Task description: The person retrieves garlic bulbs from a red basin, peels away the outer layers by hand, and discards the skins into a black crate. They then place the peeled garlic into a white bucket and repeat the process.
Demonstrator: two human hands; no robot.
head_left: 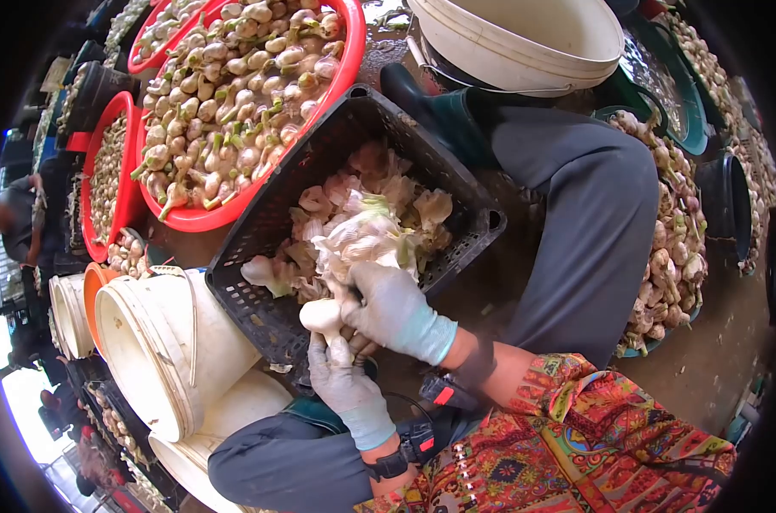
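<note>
My left hand (pixel 347 389), in a pale grey-blue glove, has its fingers closed round the lower part of a white garlic bulb (pixel 321 316). Above and to the right, my gloved right hand (pixel 394 309) is closed, its fingertips pinching at the side of the same bulb, where papery skin shows. Exactly what lies between those fingertips is partly hidden. Both hands are over the near edge of a black plastic crate (pixel 260 201). Inside the crate lies a heap of loose garlic skins (pixel 367 227), whitish and pink.
A red tub (pixel 354 51) full of garlic bulbs with short stems stands beyond the crate. White buckets (pixel 149 359) lean at the left, and a large white bucket (pixel 525 51) stands at the top. Piled garlic (pixel 661 256) is beside my right leg. Other people are at the far left.
</note>
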